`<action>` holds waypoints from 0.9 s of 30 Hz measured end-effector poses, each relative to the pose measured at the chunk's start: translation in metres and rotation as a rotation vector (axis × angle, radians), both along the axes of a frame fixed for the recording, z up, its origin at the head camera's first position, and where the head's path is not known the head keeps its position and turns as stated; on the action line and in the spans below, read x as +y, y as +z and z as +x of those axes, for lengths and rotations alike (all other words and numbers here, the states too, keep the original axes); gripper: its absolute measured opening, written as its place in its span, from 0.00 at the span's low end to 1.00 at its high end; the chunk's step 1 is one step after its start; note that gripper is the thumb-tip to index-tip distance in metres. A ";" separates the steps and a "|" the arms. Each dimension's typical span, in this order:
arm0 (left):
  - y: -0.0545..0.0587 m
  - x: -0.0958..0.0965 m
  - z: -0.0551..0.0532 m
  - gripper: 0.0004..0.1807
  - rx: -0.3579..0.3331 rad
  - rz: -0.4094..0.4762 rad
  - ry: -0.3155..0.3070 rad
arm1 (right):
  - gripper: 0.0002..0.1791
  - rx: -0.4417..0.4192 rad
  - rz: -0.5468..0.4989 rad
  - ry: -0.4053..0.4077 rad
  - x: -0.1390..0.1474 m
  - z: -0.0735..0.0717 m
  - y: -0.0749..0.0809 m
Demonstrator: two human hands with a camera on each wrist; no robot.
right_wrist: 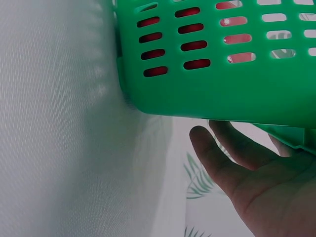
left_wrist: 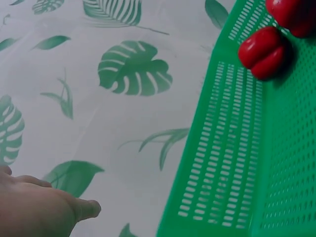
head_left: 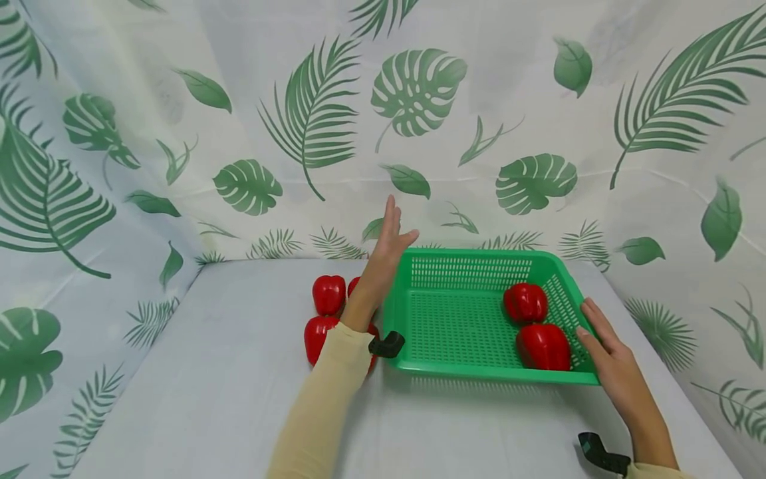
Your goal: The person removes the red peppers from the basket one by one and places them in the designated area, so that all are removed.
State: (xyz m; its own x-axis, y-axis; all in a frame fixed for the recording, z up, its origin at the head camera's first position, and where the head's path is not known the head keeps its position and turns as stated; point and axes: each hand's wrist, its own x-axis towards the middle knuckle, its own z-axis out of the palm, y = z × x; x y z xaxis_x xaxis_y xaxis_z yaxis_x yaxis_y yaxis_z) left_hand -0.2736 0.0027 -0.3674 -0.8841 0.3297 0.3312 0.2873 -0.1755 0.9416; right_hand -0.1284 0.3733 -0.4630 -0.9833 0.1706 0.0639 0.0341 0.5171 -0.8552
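A green plastic basket with slotted walls sits on the table. Two red bell peppers lie at its right end, and both show in the left wrist view too. My left hand is raised by the basket's left end, fingers straight, thumb spread, holding nothing. Beneath that wrist and forearm, several more red bell peppers stand on the table, partly hidden. My right hand rests at the basket's right rim with its fingers extended. In the right wrist view, the right fingers reach along the basket's outer side.
The table has a pale cover. A leaf-printed sheet hangs behind it and along both sides. Dark wrist-mounted devices are on both wrists, the left one overlapping the basket's near left corner in the head view.
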 end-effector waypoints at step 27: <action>-0.027 0.105 -0.005 0.31 -0.095 -0.134 -0.134 | 0.37 0.046 -0.033 0.022 0.001 0.003 0.001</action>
State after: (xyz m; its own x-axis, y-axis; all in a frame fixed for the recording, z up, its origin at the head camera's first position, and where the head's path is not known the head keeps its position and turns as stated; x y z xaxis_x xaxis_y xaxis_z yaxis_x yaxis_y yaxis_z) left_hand -0.2782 0.1078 -0.3946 -0.8545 0.4822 0.1933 0.1783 -0.0772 0.9809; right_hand -0.1256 0.3742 -0.4618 -0.9829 0.1518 0.1043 -0.0170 0.4891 -0.8721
